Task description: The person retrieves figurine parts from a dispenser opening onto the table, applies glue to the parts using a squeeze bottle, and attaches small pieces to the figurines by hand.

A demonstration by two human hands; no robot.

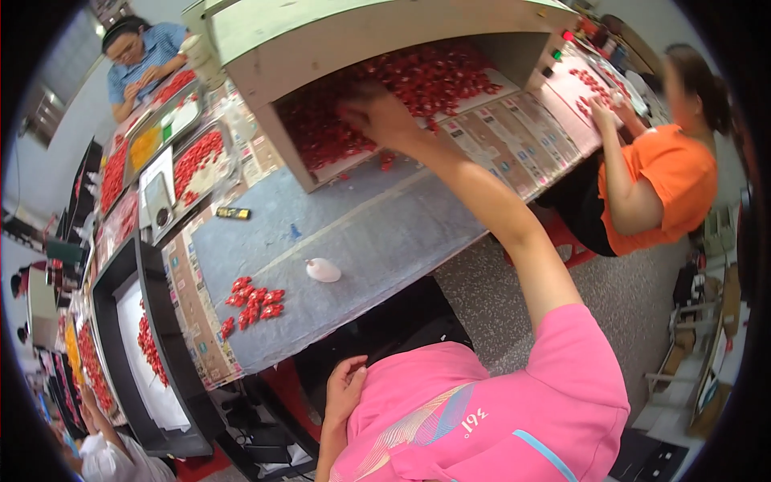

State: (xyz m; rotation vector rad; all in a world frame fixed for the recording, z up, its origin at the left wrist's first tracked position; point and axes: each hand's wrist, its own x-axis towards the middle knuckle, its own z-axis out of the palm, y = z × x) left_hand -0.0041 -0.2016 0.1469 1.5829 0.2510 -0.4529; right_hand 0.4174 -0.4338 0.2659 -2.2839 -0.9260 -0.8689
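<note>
Red pieces (254,299) on grey-blue table (377,229)

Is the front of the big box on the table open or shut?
Open: the right hand reaches in through the front of the box, and red pieces show inside.

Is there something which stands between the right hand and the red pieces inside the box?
Nothing visible stands in the way. The right hand reaches through the open front of the box to the red pieces. Blur hides whether it grips any.
</note>
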